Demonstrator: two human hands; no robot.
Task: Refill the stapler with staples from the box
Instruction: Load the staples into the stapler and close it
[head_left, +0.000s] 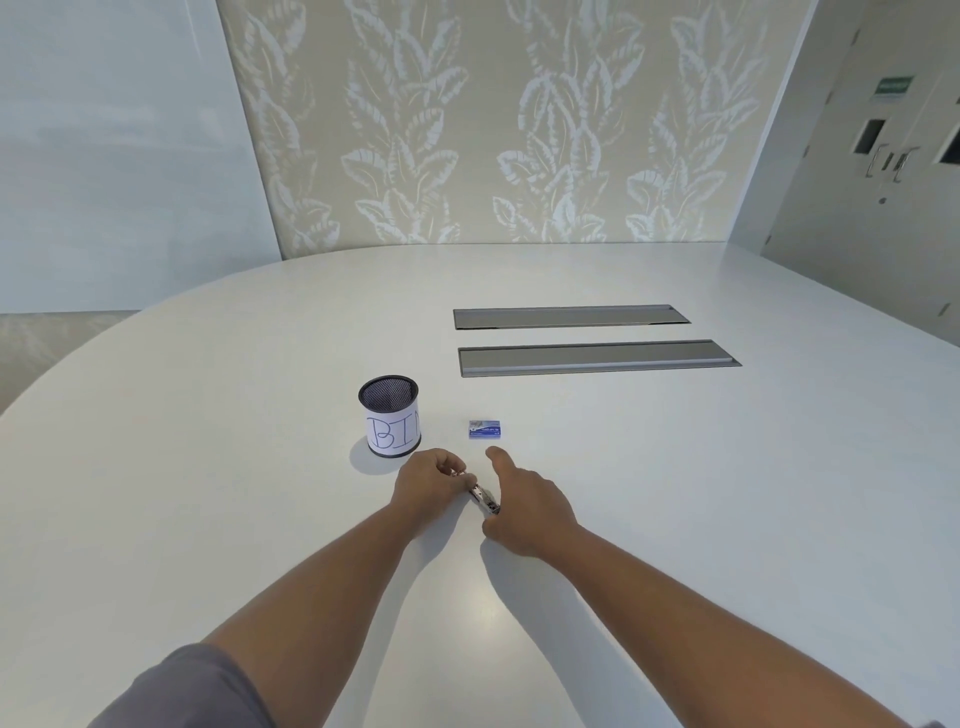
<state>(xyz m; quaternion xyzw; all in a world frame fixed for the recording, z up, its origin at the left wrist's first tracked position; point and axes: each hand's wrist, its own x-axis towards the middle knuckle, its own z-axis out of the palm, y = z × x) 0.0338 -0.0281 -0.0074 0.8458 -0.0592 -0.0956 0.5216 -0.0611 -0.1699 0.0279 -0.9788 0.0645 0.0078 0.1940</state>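
On the white table (208, 493), your left hand (426, 486) and right hand (524, 506) both grip the stapler (483, 498); staple box (486, 429) at twelve o'clock.

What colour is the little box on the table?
The staple box is blue, with a pale patch at its left end. The head view shows it.

Cup (388, 415): on the bench (208, 467), left of centre frame.
Box (485, 429): right of the cup, apart from it.
Stapler (484, 499): below the box, between both hands.
Two slots (571, 317): upper right of the box.
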